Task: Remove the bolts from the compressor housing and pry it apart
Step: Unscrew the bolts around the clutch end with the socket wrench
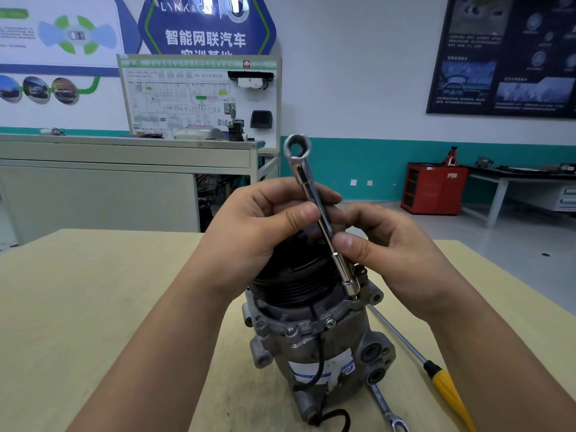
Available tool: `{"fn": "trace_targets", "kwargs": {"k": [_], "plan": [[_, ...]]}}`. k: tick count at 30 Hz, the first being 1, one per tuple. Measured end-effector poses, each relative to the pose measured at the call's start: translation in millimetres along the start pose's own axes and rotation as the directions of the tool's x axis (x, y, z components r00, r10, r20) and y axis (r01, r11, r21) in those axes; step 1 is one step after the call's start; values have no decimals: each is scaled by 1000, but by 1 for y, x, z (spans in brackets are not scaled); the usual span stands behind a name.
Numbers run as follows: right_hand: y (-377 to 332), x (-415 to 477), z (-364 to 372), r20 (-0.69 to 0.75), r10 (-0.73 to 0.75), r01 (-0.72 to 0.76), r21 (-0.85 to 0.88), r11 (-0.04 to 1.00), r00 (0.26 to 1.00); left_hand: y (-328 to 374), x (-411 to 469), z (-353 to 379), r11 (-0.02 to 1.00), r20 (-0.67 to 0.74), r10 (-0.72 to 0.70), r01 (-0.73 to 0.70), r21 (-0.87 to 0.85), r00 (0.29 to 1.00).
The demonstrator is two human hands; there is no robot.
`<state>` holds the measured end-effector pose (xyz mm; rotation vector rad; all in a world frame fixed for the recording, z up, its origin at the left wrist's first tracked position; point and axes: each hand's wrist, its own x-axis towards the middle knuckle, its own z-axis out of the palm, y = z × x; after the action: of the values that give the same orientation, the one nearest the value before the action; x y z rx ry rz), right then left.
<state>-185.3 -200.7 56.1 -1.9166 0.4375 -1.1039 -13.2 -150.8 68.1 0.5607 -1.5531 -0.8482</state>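
Steel wrench [318, 210] pinched by my hands, left hand [249, 232] high, right hand [383, 244] lower; its socket end meets the flange of the compressor [311, 338] standing on the surface [93, 307]. Unbolting seems underway; next I must turn it loose.

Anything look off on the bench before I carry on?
Nothing spilled or broken. The compressor stands on end, unclamped, and a spanner lies tight against its base; whether it sits under it, I cannot tell.
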Motion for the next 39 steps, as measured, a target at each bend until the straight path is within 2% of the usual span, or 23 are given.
{"fn": "trace_targets", "kwargs": {"k": [13, 22, 31, 35, 39], "plan": [[-1, 0, 0, 6, -18, 18, -86, 996, 1000, 1, 2, 4, 998, -119, -18, 26, 62, 993], [-1, -1, 1, 0, -37, 36, -129, 991, 999, 3, 0, 0, 998, 15, -27, 28, -48, 1000], [-3, 0, 1, 24, -43, 45, -111, 993, 999, 2, 1, 3, 1000, -111, -20, 18, -20, 994], [-4, -1, 1, 39, -45, 47, -42, 998, 998, -1, 2, 2, 998, -196, -11, 23, 59, 981], [-4, -1, 2, 30, -54, 56, -94, 994, 998, 0, 2, 4, 999, -163, -10, 18, 47, 987]]}}
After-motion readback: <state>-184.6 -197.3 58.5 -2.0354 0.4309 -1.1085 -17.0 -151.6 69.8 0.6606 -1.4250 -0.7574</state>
